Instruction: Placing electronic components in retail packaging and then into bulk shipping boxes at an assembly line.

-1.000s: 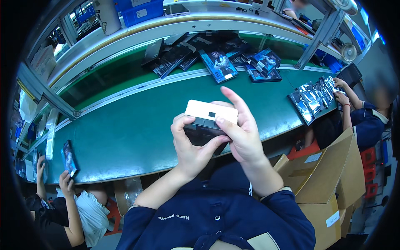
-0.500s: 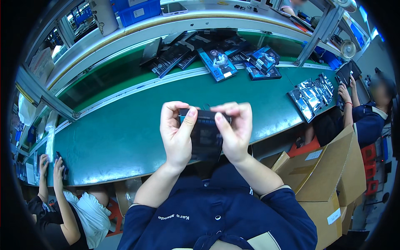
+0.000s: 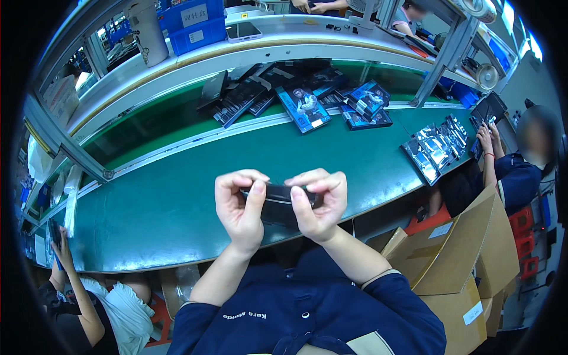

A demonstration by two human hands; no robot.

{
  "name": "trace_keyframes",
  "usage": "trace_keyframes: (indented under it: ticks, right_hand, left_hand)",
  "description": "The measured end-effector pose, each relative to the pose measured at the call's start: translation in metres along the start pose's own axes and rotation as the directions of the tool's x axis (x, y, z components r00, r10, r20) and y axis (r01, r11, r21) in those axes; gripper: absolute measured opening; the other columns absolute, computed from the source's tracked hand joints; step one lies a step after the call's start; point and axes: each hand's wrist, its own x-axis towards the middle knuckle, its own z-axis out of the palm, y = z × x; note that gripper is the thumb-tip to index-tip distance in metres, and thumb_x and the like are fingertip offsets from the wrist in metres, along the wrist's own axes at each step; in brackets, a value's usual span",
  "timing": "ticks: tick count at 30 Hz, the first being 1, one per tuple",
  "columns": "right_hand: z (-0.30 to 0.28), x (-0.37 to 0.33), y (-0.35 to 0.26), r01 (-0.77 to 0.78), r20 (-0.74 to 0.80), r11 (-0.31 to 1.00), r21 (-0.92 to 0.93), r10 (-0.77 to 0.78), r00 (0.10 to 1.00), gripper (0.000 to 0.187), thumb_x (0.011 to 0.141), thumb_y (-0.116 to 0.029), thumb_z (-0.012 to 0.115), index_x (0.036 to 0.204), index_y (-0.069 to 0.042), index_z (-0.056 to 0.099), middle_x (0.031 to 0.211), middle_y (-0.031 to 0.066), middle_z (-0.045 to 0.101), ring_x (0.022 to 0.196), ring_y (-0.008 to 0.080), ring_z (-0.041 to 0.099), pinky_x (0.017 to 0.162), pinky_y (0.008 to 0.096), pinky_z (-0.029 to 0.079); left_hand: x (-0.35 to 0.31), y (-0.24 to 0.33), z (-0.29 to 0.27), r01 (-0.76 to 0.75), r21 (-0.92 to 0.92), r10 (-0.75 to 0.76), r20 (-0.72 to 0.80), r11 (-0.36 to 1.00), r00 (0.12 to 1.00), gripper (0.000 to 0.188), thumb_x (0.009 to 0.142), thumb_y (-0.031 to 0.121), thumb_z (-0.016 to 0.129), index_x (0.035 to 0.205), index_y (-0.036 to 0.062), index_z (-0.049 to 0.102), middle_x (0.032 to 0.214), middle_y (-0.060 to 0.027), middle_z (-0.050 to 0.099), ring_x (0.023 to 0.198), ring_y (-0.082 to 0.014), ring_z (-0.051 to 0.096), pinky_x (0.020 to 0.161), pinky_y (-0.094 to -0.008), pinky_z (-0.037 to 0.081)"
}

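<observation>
A small dark box [image 3: 278, 208] is held in front of me, its narrow edge turned up, just off the near edge of the green table [image 3: 160, 207]. My left hand [image 3: 239, 207] grips its left end, thumb on the near side and fingers curled behind. On the opposite end, my right hand [image 3: 318, 204] pinches it the same way, thumb against the upper edge. Most of the box's lower part is in shadow. Beyond my hands, several dark and blue printed boxes [image 3: 303, 109] lie piled on the far side.
Shiny silver packets [image 3: 436, 148] lie in rows at the right, near a seated co-worker [image 3: 512, 174]. An open cardboard carton [image 3: 452, 254] stands at my right. Another person [image 3: 77, 296] sits at the left. Blue bins [image 3: 195, 26] and a phone [image 3: 244, 31] rest on the shelf.
Both hands moved nearer to me and slightly left with the box. The box tipped, so its broad face now shows less. The person at the left lifted a dark item.
</observation>
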Motion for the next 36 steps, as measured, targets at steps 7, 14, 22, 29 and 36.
trace_keyframes:
  ticks: [7,14,22,29,36]
  right_hand:
    - [-0.008,-0.027,0.009,0.292,0.252,0.949,-0.116,-0.256,0.933,0.055,0.085,-0.002,0.074,0.121,-0.01,0.033,0.102,0.0226,0.06,0.085,0.0264,0.065,0.068,0.0322,0.054]
    - [0.003,-0.021,0.02,-0.312,0.075,0.889,0.336,0.305,0.949,0.045,0.092,0.0,0.062,0.127,-0.008,0.034,0.108,0.0095,0.052,0.096,0.0148,0.055,0.084,0.0293,0.047]
    - [0.024,-0.009,0.012,-0.568,0.267,0.594,0.569,0.52,0.811,0.034,0.093,0.001,0.06,0.118,-0.007,0.039,0.123,0.0188,0.058,0.12,0.0215,0.054,0.103,0.0357,0.043]
    - [0.052,0.006,0.051,-0.135,0.33,0.991,-0.001,0.128,0.935,0.041,0.087,-0.012,0.068,0.123,-0.003,0.05,0.131,0.0226,0.05,0.122,0.0331,0.051,0.106,0.043,0.038]
    - [-0.062,0.096,0.159,0.041,0.01,-0.039,-0.998,0.58,0.815,0.092,0.068,-0.048,0.081,0.147,-0.026,0.041,0.159,0.021,0.016,0.138,0.049,0.029,0.112,0.059,0.027]
  left_hand:
    - [-0.003,-0.008,-0.034,0.069,-0.189,-0.021,0.243,0.98,0.97,0.041,0.08,0.012,0.081,0.102,0.0047,0.047,0.109,-0.0169,0.055,0.093,-0.0261,0.066,0.08,-0.0349,0.055]
    - [-0.004,0.016,-0.044,0.52,0.102,-0.506,0.446,0.848,0.738,0.096,0.074,-0.001,0.08,0.152,0.0092,0.026,0.137,-0.01,0.049,0.123,-0.0187,0.051,0.104,-0.0346,0.043]
    - [-0.007,0.015,-0.047,0.613,-0.378,-0.51,0.343,0.693,0.789,0.102,0.072,0.004,0.071,0.155,0.0146,0.013,0.147,-0.015,0.038,0.133,-0.0296,0.045,0.109,-0.0433,0.04]
    - [-0.007,0.025,-0.062,0.529,0.052,-0.515,0.322,0.847,0.794,0.127,0.062,0.022,0.08,0.157,0.019,-0.003,0.155,-0.019,0.02,0.143,-0.0333,0.028,0.112,-0.0449,0.033]
    - [0.041,0.033,-0.156,0.228,0.853,-0.199,-0.353,-0.47,0.914,0.09,0.069,0.055,0.075,0.147,0.0242,0.043,0.153,-0.0207,0.031,0.119,-0.046,0.049,0.097,-0.057,0.038]
